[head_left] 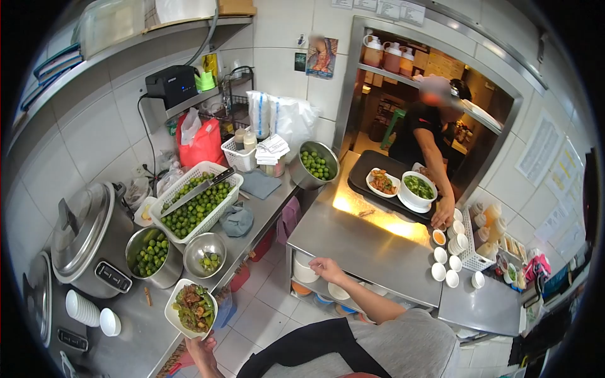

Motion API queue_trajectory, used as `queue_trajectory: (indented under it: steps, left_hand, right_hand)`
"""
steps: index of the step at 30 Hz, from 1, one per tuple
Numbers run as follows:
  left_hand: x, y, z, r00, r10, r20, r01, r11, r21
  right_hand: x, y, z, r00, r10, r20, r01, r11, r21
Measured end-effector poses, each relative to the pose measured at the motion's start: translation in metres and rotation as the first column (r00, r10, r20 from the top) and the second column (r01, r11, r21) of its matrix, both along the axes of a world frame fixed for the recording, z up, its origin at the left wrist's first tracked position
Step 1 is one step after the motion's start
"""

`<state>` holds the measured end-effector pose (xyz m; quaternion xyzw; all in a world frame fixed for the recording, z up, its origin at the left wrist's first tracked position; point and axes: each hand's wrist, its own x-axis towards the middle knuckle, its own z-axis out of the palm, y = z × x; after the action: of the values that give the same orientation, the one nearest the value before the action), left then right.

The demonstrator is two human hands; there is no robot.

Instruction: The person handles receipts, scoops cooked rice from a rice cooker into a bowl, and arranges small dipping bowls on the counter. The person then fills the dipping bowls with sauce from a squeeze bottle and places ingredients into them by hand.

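Note:
My left hand (201,354) grips the near edge of a white square bowl (191,308) filled with cooked green vegetables and browned pieces. The bowl is held at the edge of the left steel counter, just below a metal mixing bowl (205,255) with a few green pieces in it. My right hand (328,271) reaches forward at the edge of the middle counter (353,242), fingers slightly bent and apart, with nothing visible in them. Right beside it, on the shelf under that counter, stand white bowls (305,272).
A knife (188,196) lies across a white basket (234,186) of green citrus fruits. A pot (151,257) of them stands nearby. Across the pass, a co-worker's hand (443,213) reaches to small sauce cups (439,237) beside a black tray (360,171) with filled bowls.

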<state>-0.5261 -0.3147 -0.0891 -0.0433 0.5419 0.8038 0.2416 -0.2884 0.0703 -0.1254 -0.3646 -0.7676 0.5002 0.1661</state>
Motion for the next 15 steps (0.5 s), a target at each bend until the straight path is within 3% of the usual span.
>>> queue_trajectory:
  steps: [4, 7, 9, 13, 15]
  left_hand:
    - [0.017, 0.001, -0.003, 0.998, 0.068, 0.004, -0.068, 0.998, -0.006]
    - [0.027, -0.013, -0.001, 0.993, 0.102, -0.065, -0.097, 0.992, 0.08]
    - [0.037, -0.032, 0.011, 0.989, 0.136, -0.055, -0.134, 0.99, 0.033]
    - [0.045, -0.085, 0.027, 0.947, 0.32, 0.002, -0.32, 0.947, 0.027]
    - [0.05, -0.118, 0.036, 0.936, 0.352, 0.019, -0.353, 0.935, 0.041]
  right_hand:
    - [-0.031, -0.006, -0.034, 0.965, 0.25, -0.076, -0.248, 0.968, 0.028]
    - [-0.058, -0.024, -0.025, 0.891, 0.45, 0.058, -0.452, 0.891, 0.038]
    - [-0.086, -0.032, -0.043, 0.866, 0.491, -0.093, -0.492, 0.871, 0.013]
    - [-0.149, -0.08, -0.009, 0.726, 0.687, -0.019, -0.686, 0.726, 0.042]
    - [-0.186, -0.12, 0.02, 0.618, 0.777, -0.119, -0.786, 0.606, -0.122]
